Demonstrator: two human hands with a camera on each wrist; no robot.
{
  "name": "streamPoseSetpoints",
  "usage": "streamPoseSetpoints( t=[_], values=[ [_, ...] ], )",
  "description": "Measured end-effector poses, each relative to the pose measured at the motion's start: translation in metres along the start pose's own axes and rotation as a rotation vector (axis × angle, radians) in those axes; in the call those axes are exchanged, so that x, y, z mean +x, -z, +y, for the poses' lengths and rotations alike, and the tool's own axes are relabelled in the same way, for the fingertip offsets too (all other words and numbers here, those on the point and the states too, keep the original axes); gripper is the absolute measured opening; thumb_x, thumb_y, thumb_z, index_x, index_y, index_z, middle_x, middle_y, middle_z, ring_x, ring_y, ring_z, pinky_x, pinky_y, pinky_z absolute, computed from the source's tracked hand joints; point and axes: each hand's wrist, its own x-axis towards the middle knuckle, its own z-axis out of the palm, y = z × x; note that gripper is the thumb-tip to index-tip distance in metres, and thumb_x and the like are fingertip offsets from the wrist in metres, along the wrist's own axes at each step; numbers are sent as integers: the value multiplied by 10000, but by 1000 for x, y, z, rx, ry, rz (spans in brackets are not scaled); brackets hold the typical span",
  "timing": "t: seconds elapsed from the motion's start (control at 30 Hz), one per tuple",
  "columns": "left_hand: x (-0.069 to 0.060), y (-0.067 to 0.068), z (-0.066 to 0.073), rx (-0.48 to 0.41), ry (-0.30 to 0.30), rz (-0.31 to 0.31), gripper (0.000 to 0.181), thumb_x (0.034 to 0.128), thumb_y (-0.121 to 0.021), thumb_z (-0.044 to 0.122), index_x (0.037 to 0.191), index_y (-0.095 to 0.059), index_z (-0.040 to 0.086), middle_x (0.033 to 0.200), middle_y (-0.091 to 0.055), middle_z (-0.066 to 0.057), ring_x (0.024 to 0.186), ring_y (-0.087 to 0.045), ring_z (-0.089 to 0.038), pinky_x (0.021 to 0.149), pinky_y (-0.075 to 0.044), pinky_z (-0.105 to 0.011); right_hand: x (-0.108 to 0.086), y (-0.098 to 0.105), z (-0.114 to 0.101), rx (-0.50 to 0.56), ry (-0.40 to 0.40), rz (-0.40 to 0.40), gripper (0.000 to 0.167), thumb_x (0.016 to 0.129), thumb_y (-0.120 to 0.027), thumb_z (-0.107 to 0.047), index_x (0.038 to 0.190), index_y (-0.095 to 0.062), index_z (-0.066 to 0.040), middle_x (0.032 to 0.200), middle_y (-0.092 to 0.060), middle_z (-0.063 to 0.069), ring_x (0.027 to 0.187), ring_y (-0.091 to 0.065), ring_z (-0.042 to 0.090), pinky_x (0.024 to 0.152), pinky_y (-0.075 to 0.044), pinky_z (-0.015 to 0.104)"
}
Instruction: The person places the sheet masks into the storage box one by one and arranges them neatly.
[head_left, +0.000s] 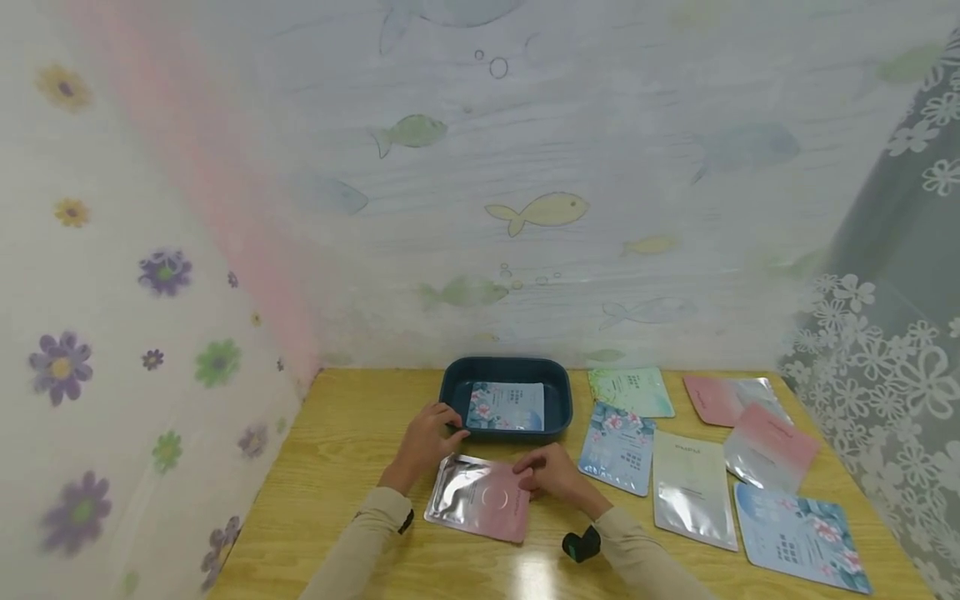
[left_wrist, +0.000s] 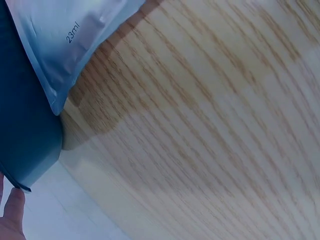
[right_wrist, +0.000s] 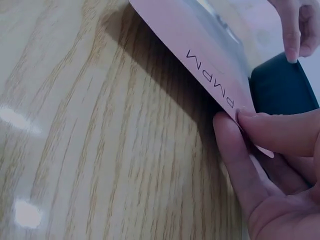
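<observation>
My right hand (head_left: 553, 472) pinches the edge of a pink-and-silver sheet mask sachet (head_left: 480, 497) between thumb and fingers. In the right wrist view that sachet (right_wrist: 200, 60), lettered PMPM, is tilted with its near edge off the wooden table. My left hand (head_left: 429, 437) grips the rim of a dark blue tray (head_left: 452, 392) at its front left corner; in the left wrist view fingertips (left_wrist: 15, 202) lie at the rim. Inside the tray lies a blue floral sheet mask sachet (head_left: 517, 407).
Right of the tray lie several more sachets: a green one (head_left: 632, 392), blue floral ones (head_left: 617, 450) (head_left: 802, 537), a pale yellow one (head_left: 693, 490) and two pink-and-silver ones (head_left: 731, 400). A curtain printed with fish (head_left: 540, 208) hangs behind the table (head_left: 285, 500).
</observation>
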Motion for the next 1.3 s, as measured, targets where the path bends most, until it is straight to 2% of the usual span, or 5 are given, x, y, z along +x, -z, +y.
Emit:
streamPoseSetpoints(
  t=[0.53,0.7,0.97,1.13,1.3],
  values=[
    [1,0,2,-41,-11,22,185,741,-823,199,800,-668,115,847,-602,18,824,-536,-159,734,-498,-330,0,3,-1,-5,44,-78,217,802,-565,173,936,-709,80,952,-664,185,691,-627,207,566,-553,395],
    [1,1,3,-51,-10,27,179,745,-820,185,809,-672,108,853,-602,9,835,-541,-163,735,-497,-331,0,4,-1,-1,43,-81,229,808,-555,171,950,-708,77,970,-663,192,675,-628,191,562,-553,394],
    [1,1,4,-52,36,14,181,746,-821,193,806,-668,116,861,-603,22,850,-540,-157,755,-495,-332,-1,12,-2,-24,61,-67,274,786,-523,172,965,-705,74,990,-656,194,673,-613,192,553,-550,412],
    [1,0,2,-51,13,36,191,728,-832,182,788,-662,119,848,-604,24,841,-543,-159,745,-496,-331,-4,19,-7,14,75,-85,276,790,-511,175,996,-683,109,1030,-638,238,711,-608,225,573,-546,452],
    [0,0,2,-38,11,44,193,722,-836,177,785,-663,123,842,-598,32,832,-537,-144,737,-498,-321,-6,28,-11,-16,94,-82,251,823,-532,142,1005,-694,80,1039,-643,220,757,-596,236,605,-541,459]
  ],
)
